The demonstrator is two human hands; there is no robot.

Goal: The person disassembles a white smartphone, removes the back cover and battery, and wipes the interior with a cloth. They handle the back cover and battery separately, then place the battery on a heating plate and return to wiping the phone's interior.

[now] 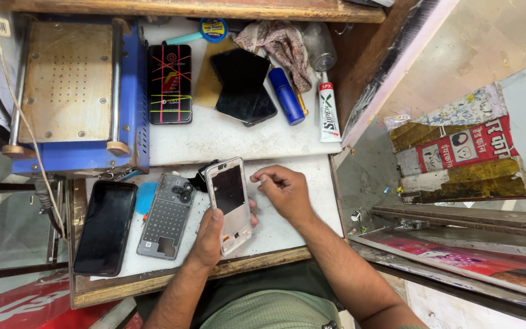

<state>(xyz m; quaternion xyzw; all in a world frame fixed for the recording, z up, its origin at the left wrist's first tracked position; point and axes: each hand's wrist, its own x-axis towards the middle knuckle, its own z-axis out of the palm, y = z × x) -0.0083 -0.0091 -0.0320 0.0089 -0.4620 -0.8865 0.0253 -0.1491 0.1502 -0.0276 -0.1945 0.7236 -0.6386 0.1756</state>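
On the white work surface [299, 183] just in front of the person's body, the left hand [211, 234] is wrapped around the lower part of an opened phone frame [229, 204], thumb along one long edge and fingers behind, so the pale frame stands tilted up off the surface with its dark inner panel facing the camera. The right hand [284, 192] rests just beside the frame's upper right side, knuckles curled and fingertips pinched together — on something too small to make out, if on anything at all. The frame looks light, thin and stiff, but probably fragile: with its back off it is likely to flex or crack if squeezed across the middle, so the long metal edges, where the left hand already grips, seem the safest hold. Its smooth rim may be slippery. Just to the left lies a grey phone back cover [167, 214], inner side up, and beyond it a dark phone [105, 226] lies flat near the table's edge. Further back stands a blue machine [77, 91] with a flat perforated plate on top, nothing lying on it. Beside it are a phone with coloured lines on its screen [170, 82], a stack of dark glass panels [243, 85], a blue cylinder [286, 94], a white glue tube [328, 113] and a crumpled cloth [281, 45]. No tray or box holding parts shows here.
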